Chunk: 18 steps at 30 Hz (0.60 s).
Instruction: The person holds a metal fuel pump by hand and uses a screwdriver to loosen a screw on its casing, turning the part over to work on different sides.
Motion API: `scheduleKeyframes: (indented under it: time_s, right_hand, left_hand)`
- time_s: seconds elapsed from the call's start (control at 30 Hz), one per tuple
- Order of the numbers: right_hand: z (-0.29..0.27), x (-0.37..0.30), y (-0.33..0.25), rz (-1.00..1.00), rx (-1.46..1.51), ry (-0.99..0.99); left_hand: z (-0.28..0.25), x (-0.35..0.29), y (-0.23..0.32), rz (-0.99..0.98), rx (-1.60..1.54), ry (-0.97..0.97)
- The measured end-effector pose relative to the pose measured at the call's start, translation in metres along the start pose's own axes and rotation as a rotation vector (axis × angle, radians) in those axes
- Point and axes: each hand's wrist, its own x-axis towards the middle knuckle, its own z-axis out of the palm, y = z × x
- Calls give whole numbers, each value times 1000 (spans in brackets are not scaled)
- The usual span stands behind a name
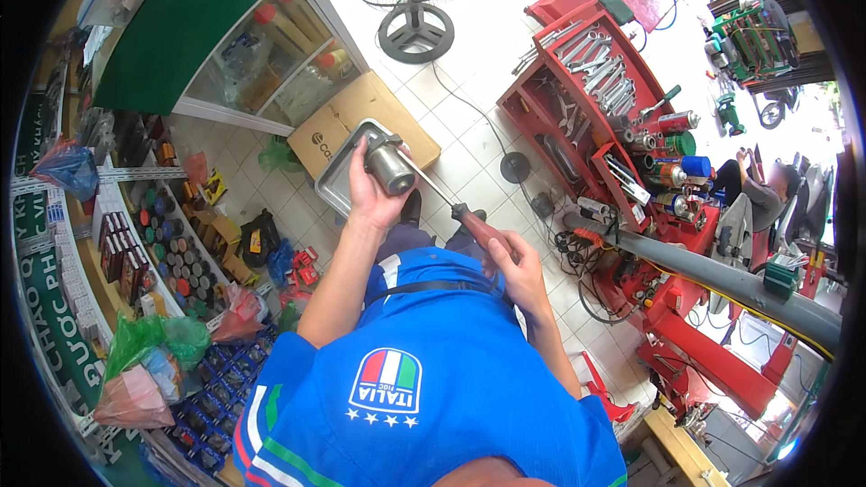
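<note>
My left hand [372, 198] is wrapped around a silver cylindrical metal part [391, 171], which looks like a small starter motor. It is held tilted over the edge of a grey metal tray [332, 188]. In my right hand [518, 269] is a screwdriver with a reddish-brown handle [480, 229], its long shaft pointing up and left. The shaft's tip reaches beside the upper end of the metal part; whether it touches cannot be made out.
Under the tray lies a cardboard box [370, 106] on the tiled floor. A standing fan [416, 32] is at the far side. To the right stands a red tool cart [577, 108] with wrenches and spray cans. Stocked shelves [135, 216] line the left. A person [767, 194] sits far right.
</note>
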Motion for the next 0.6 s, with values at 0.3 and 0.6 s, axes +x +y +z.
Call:
scheduleKeyframes:
  time_s: [0.3,0.6]
  right_hand:
    - [53,11,7,-24,25,96]
    - [90,16,15,-115,-84,214]
  left_hand:
    - [2,14,38,-76,-3,1]
    - [1,16,57,-57,60,24]
